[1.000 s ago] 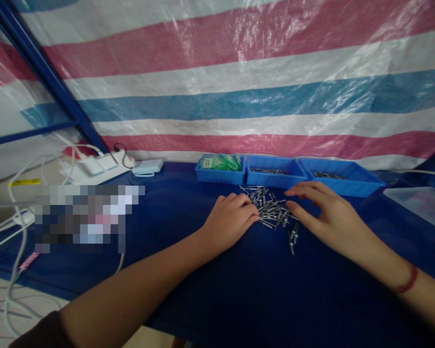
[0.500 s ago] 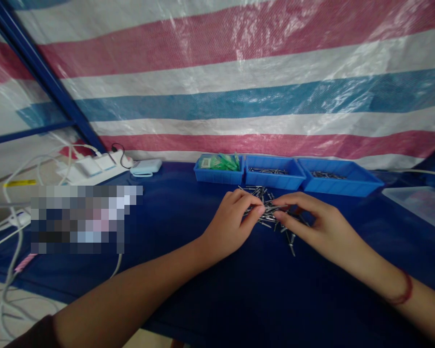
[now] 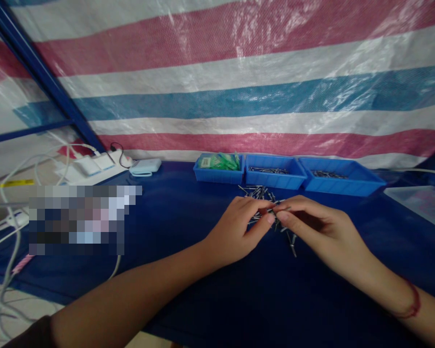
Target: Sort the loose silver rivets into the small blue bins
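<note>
Two bare hands meet, fingertips together, over a loose pile of metal pins (image 3: pixel 258 192) on the blue desk (image 3: pixel 181 208). Right hand (image 3: pixel 321 227): thumb and index finger pinch one thin pin (image 3: pixel 286 209); a dark red band (image 3: pixel 414 299) circles the wrist. Left hand (image 3: pixel 235 229): thumb and forefinger drawn nearly together at the same spot; cannot tell whether they also grip the pin. Pile lies under and just behind the fingers, partly hidden; a few pins stray toward the near side, below the right thumb. Behind the pile, three blue bins in a row: left bin (image 3: pixel 218 177) holds green packets (image 3: pixel 223 162); middle bin (image 3: pixel 275 181) and right bin (image 3: pixel 344 186) hold more metal pins. Far right: translucent plastic piece (image 3: pixel 416 205). Far left: light-blue object (image 3: pixel 145 167), white power strip (image 3: pixel 108 166). Backdrop: striped sheet (image 3: pixel 217 104).
</note>
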Demonstrator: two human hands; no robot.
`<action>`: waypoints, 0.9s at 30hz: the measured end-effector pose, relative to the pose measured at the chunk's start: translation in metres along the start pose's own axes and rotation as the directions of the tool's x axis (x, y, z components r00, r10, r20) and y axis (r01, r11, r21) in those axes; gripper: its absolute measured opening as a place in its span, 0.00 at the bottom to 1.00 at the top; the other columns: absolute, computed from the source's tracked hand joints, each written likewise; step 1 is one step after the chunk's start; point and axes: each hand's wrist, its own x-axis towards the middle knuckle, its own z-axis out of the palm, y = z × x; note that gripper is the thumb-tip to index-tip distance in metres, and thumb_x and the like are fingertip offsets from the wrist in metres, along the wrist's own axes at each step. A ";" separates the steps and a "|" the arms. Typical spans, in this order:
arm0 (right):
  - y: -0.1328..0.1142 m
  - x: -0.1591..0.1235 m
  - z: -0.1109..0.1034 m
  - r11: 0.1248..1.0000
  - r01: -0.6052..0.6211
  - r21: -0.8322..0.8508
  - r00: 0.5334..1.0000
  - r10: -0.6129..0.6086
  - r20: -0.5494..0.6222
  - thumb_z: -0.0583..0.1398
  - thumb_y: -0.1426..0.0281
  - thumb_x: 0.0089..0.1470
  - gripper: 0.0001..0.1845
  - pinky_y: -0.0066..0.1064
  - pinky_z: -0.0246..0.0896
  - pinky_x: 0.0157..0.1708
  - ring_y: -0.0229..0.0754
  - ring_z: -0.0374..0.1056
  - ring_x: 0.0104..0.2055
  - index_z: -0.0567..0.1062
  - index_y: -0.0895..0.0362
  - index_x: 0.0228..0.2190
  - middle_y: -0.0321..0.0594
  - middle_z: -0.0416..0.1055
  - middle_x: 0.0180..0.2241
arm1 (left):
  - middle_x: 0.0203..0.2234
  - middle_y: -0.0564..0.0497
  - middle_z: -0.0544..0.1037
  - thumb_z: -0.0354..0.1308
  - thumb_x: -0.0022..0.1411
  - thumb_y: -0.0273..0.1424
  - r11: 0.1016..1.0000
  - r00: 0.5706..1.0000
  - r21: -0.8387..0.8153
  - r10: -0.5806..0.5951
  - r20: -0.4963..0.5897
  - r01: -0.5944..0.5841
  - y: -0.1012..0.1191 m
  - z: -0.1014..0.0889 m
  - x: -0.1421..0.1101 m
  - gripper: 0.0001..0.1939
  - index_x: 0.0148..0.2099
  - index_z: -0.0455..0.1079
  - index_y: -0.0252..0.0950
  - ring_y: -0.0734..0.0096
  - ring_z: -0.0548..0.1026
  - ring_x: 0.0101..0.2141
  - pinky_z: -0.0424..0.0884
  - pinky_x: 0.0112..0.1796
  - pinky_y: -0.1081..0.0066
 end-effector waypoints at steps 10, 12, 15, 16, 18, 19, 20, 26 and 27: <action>-0.004 -0.002 0.002 0.999 -0.005 -0.046 0.999 0.003 -0.049 0.62 0.64 0.50 0.07 0.30 0.67 0.30 0.40 0.71 0.33 0.77 0.52 0.31 0.38 0.75 0.32 | 0.31 0.52 0.76 0.52 0.64 0.31 0.999 0.998 -0.026 -0.042 0.052 0.043 0.001 -0.002 0.003 0.07 0.35 0.69 0.36 0.72 0.71 0.34 0.65 0.41 0.71; -0.005 -0.002 0.002 0.999 -0.026 -0.047 0.998 0.023 -0.051 0.62 0.63 0.50 0.08 0.29 0.68 0.30 0.38 0.71 0.30 0.77 0.52 0.32 0.37 0.75 0.31 | 0.31 0.52 0.76 0.52 0.64 0.30 0.998 0.998 -0.042 -0.046 0.046 0.048 0.000 -0.001 0.003 0.07 0.36 0.69 0.35 0.72 0.71 0.34 0.65 0.41 0.71; -0.008 -0.001 0.001 0.998 -0.039 -0.050 0.998 0.036 -0.052 0.61 0.62 0.51 0.08 0.30 0.69 0.31 0.38 0.71 0.29 0.77 0.52 0.32 0.37 0.76 0.29 | 0.32 0.52 0.76 0.51 0.64 0.30 0.997 0.998 -0.059 -0.053 0.041 0.056 -0.001 0.000 0.003 0.07 0.37 0.70 0.36 0.72 0.72 0.35 0.65 0.41 0.71; -0.008 -0.001 0.001 0.998 -0.036 -0.050 0.998 0.033 -0.055 0.61 0.62 0.51 0.09 0.30 0.69 0.31 0.39 0.71 0.29 0.77 0.52 0.32 0.37 0.75 0.29 | 0.32 0.52 0.76 0.51 0.65 0.30 0.996 0.998 -0.063 -0.054 0.043 0.057 -0.001 0.000 0.003 0.08 0.37 0.70 0.36 0.72 0.72 0.35 0.65 0.41 0.71; -0.010 -0.001 0.000 0.998 -0.024 -0.056 0.998 0.021 -0.051 0.61 0.62 0.51 0.08 0.30 0.68 0.31 0.39 0.71 0.29 0.77 0.52 0.31 0.37 0.75 0.28 | 0.33 0.51 0.77 0.51 0.64 0.31 0.995 0.997 -0.075 -0.056 0.050 0.060 0.000 0.000 0.002 0.08 0.38 0.70 0.35 0.71 0.72 0.35 0.65 0.40 0.71; -0.010 -0.001 0.000 0.998 -0.018 -0.060 0.999 0.016 -0.046 0.61 0.62 0.51 0.08 0.30 0.68 0.31 0.39 0.71 0.29 0.77 0.52 0.31 0.37 0.75 0.28 | 0.33 0.51 0.77 0.51 0.64 0.31 0.995 0.997 -0.083 -0.054 0.050 0.058 0.000 0.000 0.002 0.08 0.39 0.70 0.35 0.71 0.72 0.35 0.66 0.40 0.71; -0.010 -0.001 0.000 0.998 -0.013 -0.063 0.999 0.010 -0.037 0.61 0.63 0.51 0.08 0.29 0.68 0.31 0.39 0.71 0.30 0.77 0.52 0.31 0.37 0.75 0.29 | 0.34 0.50 0.77 0.51 0.64 0.32 0.994 0.997 -0.091 -0.053 0.049 0.058 0.001 -0.001 0.001 0.08 0.40 0.70 0.35 0.71 0.72 0.35 0.66 0.39 0.71; -0.008 -0.002 0.001 0.998 -0.008 -0.065 1.000 0.007 -0.007 0.61 0.64 0.52 0.07 0.30 0.67 0.31 0.40 0.71 0.34 0.76 0.52 0.32 0.38 0.74 0.31 | 0.32 0.51 0.76 0.51 0.64 0.31 0.994 0.997 -0.096 -0.052 0.056 0.057 0.002 -0.002 0.003 0.08 0.38 0.70 0.34 0.73 0.72 0.34 0.66 0.39 0.72; -0.008 -0.002 0.001 0.998 -0.013 -0.064 1.000 0.012 -0.015 0.61 0.64 0.51 0.07 0.30 0.67 0.31 0.41 0.71 0.34 0.76 0.53 0.32 0.38 0.74 0.31 | 0.32 0.51 0.76 0.50 0.64 0.31 0.994 0.996 -0.093 -0.060 0.060 0.065 0.002 -0.002 0.003 0.08 0.38 0.70 0.35 0.73 0.72 0.34 0.66 0.39 0.72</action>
